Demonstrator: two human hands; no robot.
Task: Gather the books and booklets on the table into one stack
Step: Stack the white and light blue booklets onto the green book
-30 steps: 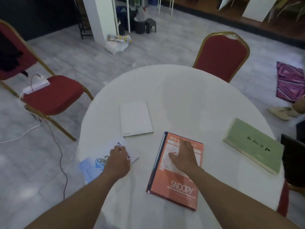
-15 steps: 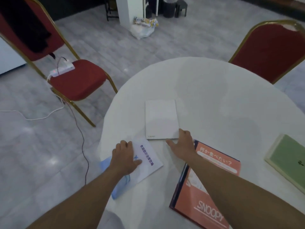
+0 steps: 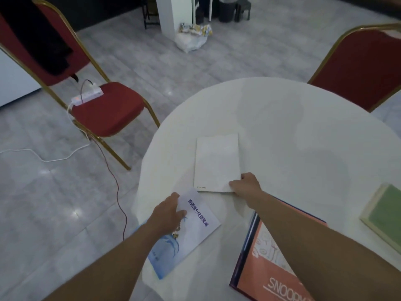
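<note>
At the near corner of the white booklet: the right hand (image 3: 246,185) pinches the plain white rectangular booklet (image 3: 217,162) at its near right corner, thumb on top, fingers seemingly tucked under the edge.
Left hand: the left hand (image 3: 168,213) lies flat, fingers spread, pressing on the left edge of the thin white-and-blue paper booklet with dark blue characters (image 3: 191,231); it grips nothing that I can see.
What changed: a second ago the right hand rested on the orange Snoopy-titled notebook (image 3: 271,268); half a second ago it was just short of the white booklet, and now it has closed on the corner. The left hand has stayed on the blue booklet throughout.
Meaning for the task: gathering is only starting; the white booklet looks to be the first piece picked, probably to go onto the blue booklet or the orange notebook.
Where the books lie: all four sit apart on the round white table (image 3: 303,118), the white booklet just beyond the blue one, the orange notebook under the right forearm, the green-covered book (image 3: 388,216) well off to the right.
Beyond the table: red gold-framed chairs.
</note>
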